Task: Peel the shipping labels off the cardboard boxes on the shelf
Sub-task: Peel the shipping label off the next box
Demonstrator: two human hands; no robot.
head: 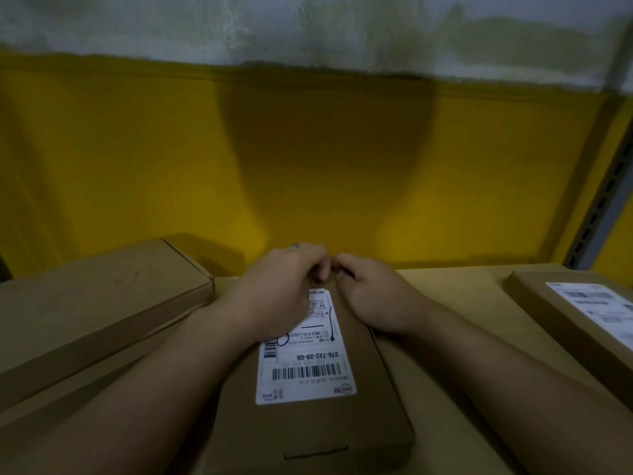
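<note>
Label (306, 366) flat on centre box (318, 428) on shelf (462, 303), long axis pointing away from person. Left hand (277, 286), right hand (373, 296) together at far edge, fingers curled; grip hidden, cannot tell.

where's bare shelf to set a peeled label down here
Bare shelf lies between the middle box and the right box, running back to the yellow wall. The left is crowded: the left box sits close beside the middle box.
</note>
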